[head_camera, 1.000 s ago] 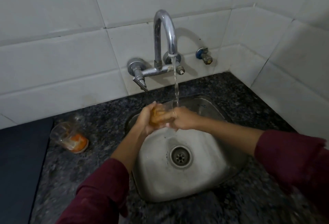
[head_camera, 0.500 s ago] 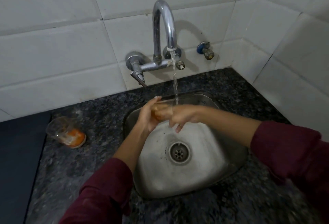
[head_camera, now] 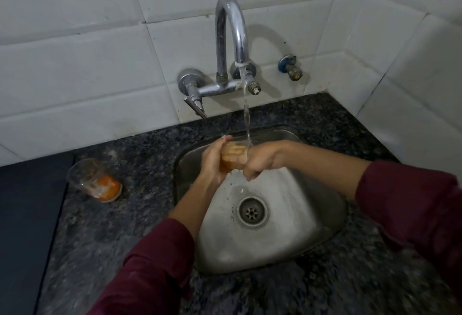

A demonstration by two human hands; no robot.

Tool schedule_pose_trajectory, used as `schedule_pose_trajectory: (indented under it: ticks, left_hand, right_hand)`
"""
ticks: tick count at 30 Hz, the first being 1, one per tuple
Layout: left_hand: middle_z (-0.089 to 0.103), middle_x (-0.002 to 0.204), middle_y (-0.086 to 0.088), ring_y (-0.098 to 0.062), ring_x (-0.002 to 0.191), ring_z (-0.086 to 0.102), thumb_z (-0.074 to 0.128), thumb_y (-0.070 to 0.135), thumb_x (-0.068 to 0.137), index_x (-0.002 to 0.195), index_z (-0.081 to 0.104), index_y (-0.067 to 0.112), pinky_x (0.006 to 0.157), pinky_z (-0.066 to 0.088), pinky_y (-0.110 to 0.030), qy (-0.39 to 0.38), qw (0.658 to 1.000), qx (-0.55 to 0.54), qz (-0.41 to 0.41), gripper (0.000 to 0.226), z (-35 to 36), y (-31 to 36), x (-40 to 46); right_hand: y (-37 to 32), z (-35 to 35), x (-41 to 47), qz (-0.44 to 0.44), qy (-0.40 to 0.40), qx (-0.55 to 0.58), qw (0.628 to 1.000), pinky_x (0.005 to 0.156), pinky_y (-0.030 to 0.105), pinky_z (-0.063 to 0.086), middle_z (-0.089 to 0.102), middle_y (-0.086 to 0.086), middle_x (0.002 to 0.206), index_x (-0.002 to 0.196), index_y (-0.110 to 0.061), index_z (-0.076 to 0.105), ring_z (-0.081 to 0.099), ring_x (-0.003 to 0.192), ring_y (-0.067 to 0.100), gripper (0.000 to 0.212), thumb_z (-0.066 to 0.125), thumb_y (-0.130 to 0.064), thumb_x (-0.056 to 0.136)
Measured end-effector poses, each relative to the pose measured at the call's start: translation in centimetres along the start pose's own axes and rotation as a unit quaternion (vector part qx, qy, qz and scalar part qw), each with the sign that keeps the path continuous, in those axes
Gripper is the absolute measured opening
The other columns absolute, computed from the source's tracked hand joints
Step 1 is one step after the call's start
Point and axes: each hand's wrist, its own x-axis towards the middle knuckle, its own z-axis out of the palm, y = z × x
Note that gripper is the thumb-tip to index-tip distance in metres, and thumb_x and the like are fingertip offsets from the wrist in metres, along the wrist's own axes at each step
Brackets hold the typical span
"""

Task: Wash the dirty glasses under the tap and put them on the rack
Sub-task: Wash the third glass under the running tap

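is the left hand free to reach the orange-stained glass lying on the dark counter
Probably not yet: the left hand is cupping the glass under the tap. The path to the orange-stained glass looks clear.

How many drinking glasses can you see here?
2. One clear glass with orange residue is held between both hands under the running tap; another clear glass with orange dregs stands on the dark speckled counter, left of the sink.
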Motion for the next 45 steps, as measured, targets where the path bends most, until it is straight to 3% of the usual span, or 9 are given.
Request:
schedule_pose_trajectory:
  ticks: [7,12,15,17,21,27,30,34,45]
  left_hand:
    - [0.071,0.088,-0.013,-0.027,0.079,0.068,0.063,0.021,0.087,0.088,0.068,0.012,0.072,0.058,-0.043,0.067,0.993,0.046,-0.082,0.010,0.1,-0.1,0.0]
    - [0.069,0.088,-0.007,-0.019,0.071,0.065,0.054,0.033,0.093,0.102,0.063,0.013,0.058,0.055,-0.032,0.011,0.997,0.006,-0.075,0.024,-1.2,-0.3,0.2]
    - [0.070,0.101,-0.017,-0.026,0.081,0.066,0.061,0.034,0.088,0.110,0.064,0.010,0.071,0.054,-0.037,0.029,0.999,0.017,-0.013,0.033,-1.6,-0.7,-0.2]
    - [0.071,0.093,-0.013,-0.024,0.078,0.066,0.061,0.030,0.089,0.102,0.065,0.012,0.075,0.054,-0.041,0.059,0.996,0.046,-0.038,0.023,-1.5,-0.2,-0.5]
    - [0.068,0.105,-0.016,-0.030,0.092,0.067,0.065,0.032,0.087,0.110,0.061,0.011,0.072,0.057,-0.049,0.067,0.988,0.094,-0.104,0.031,-2.0,0.8,-0.1]
    - [0.068,0.086,-0.009,-0.019,0.070,0.066,0.058,0.028,0.091,0.098,0.062,0.015,0.056,0.055,-0.029,-0.006,0.998,0.026,-0.056,0.016,-2.4,0.9,-0.2]
    - [0.069,0.092,-0.011,-0.021,0.072,0.067,0.064,0.028,0.086,0.100,0.063,0.012,0.053,0.054,-0.029,0.025,0.997,0.046,-0.057,0.021,-2.5,0.7,0.0]
    - [0.068,0.099,-0.016,-0.028,0.085,0.067,0.064,0.025,0.087,0.106,0.062,0.010,0.072,0.058,-0.046,0.045,0.994,0.045,-0.090,0.025,-2.2,0.6,-0.4]
    - [0.066,0.103,-0.017,-0.027,0.081,0.064,0.050,0.033,0.095,0.111,0.063,0.011,0.064,0.056,-0.041,-0.047,0.961,0.212,-0.173,0.030,-4.0,-1.1,-2.2]
  right_hand:
    - [0.3,2.4,-1.1,0.021,0.139,-0.566,0.812,0.112,0.037,0.024,0.042,0.003,0.145,0.137,-0.018,0.041,0.037,0.134,0.022,0.043,0.046,-0.021,0.094]
    - [0.0,0.0,0.3,-0.024,0.011,-0.144,0.989,0.091,0.030,0.046,0.051,0.005,0.135,0.135,-0.020,0.046,0.050,0.119,0.022,0.055,0.051,-0.001,0.084]
    - [-0.7,0.1,0.1,-0.014,-0.050,0.120,0.991,0.077,0.021,0.046,0.056,-0.002,0.129,0.136,-0.023,0.046,0.053,0.115,0.011,0.060,0.049,0.006,0.084]
    - [-0.3,1.1,0.0,-0.028,0.002,-0.139,0.990,0.072,0.022,0.045,0.059,0.004,0.113,0.132,-0.013,0.049,0.056,0.100,0.014,0.046,0.051,-0.003,0.087]
    - [0.5,3.2,-0.2,-0.012,0.154,-0.572,0.805,0.111,0.034,0.026,0.056,0.005,0.129,0.125,-0.015,0.055,0.046,0.125,0.022,0.036,0.046,-0.023,0.092]
    - [0.4,1.5,1.6,-0.118,-0.082,0.093,0.985,0.103,0.039,0.039,0.040,0.016,0.145,0.141,-0.029,0.038,0.040,0.133,0.030,0.086,0.058,0.001,0.063]
    - [0.5,1.9,1.1,-0.130,-0.052,-0.066,0.988,0.109,0.035,0.033,0.034,0.003,0.150,0.145,-0.021,0.030,0.036,0.133,0.021,0.076,0.050,0.007,0.077]
    - [2.3,3.4,1.5,-0.090,0.222,-0.481,0.843,0.119,0.036,0.005,0.029,0.002,0.154,0.144,-0.022,0.034,0.021,0.143,0.023,0.050,0.045,-0.023,0.095]
    - [5.0,1.6,-0.1,-0.224,0.110,0.081,0.965,0.086,0.021,0.053,0.075,-0.008,0.087,0.092,-0.018,0.074,0.071,0.087,0.011,0.026,0.071,0.002,0.076]
